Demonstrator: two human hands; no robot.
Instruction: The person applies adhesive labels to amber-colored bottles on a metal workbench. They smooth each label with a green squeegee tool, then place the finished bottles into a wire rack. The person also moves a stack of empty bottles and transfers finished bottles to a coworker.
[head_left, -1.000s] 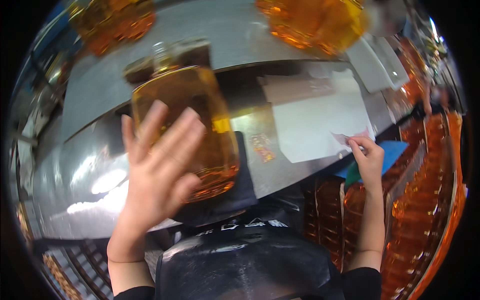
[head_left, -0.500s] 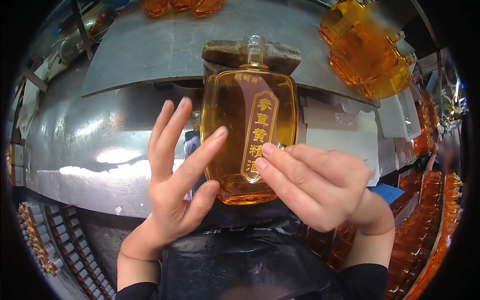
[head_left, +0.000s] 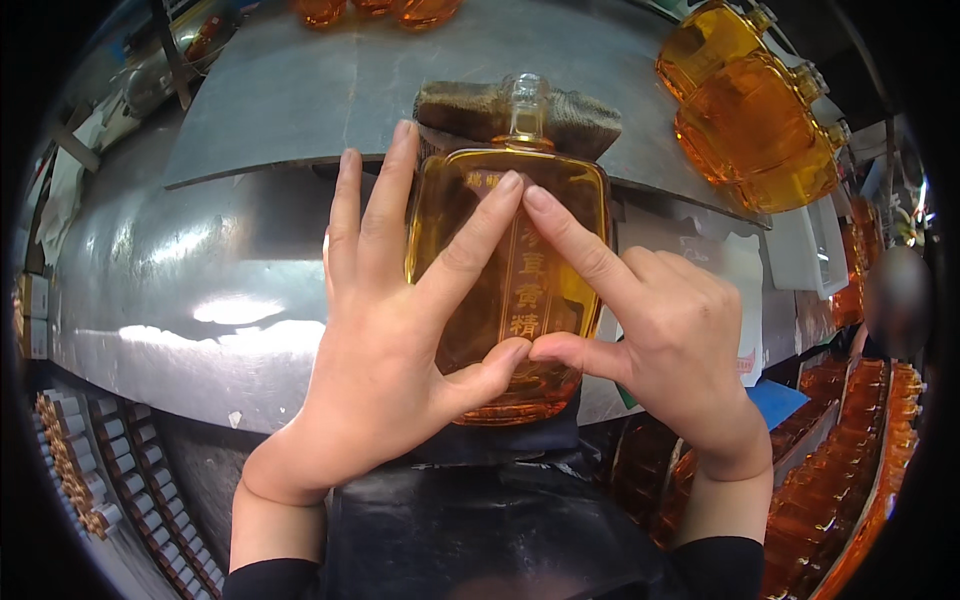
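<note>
A flat, broad-shouldered glass bottle (head_left: 485, 310) of amber liquid leans back in front of me, its uncapped neck pointing away over a padded rest (head_left: 460, 107). Down its front runs a narrow label (head_left: 526, 285) with gold characters. My left hand (head_left: 375, 340), fingers spread, lies over the bottle's left side. From the right comes my right hand (head_left: 685, 335), index finger and thumb stretched apart, other fingers curled. Both index fingertips meet near the label's top and both thumb tips near its lower part, framing it. Their touch appears to be on the bottle's face.
Several filled amber bottles (head_left: 760, 120) stand at the far right of the metal table (head_left: 200, 260). More bottles sit at the far edge. Rows of amber bottles (head_left: 840, 490) fill the lower right. Racks of small white-and-brown cylinders (head_left: 140, 480) are at lower left.
My right hand has left its pinch at the label's lower end and opened its index finger and thumb. My left hand has moved right onto the bottle, and the fingertips now meet.
</note>
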